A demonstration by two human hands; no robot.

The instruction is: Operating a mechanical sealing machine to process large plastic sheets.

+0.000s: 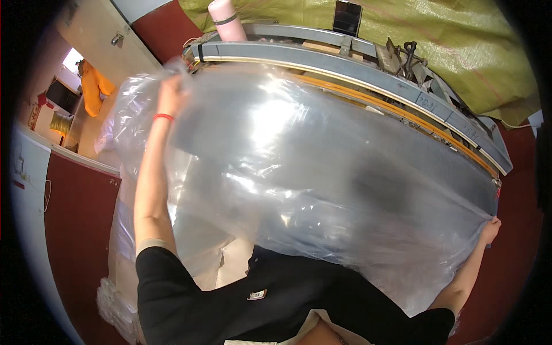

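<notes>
Stretching lengthwise toward 4 o'clock from the bare left hand [174, 91], fingers too blurred to tell, a wide clear plastic sheet [322, 167] is pinched in the right hand [490, 230].

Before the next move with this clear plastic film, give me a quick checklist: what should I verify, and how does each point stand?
1. Right hand gripping the film: ok, fingers closed on its edge at the far right.
2. Left hand gripping the film: cannot tell, the hand is blurred.
3. Film smooth: not ok, creases and folds show across it.
4. Film clear of the black shirt: cannot tell, they overlap in this view.
5. Pink bottle clear of the film: ok, it stands beyond the front grey rail.
</notes>
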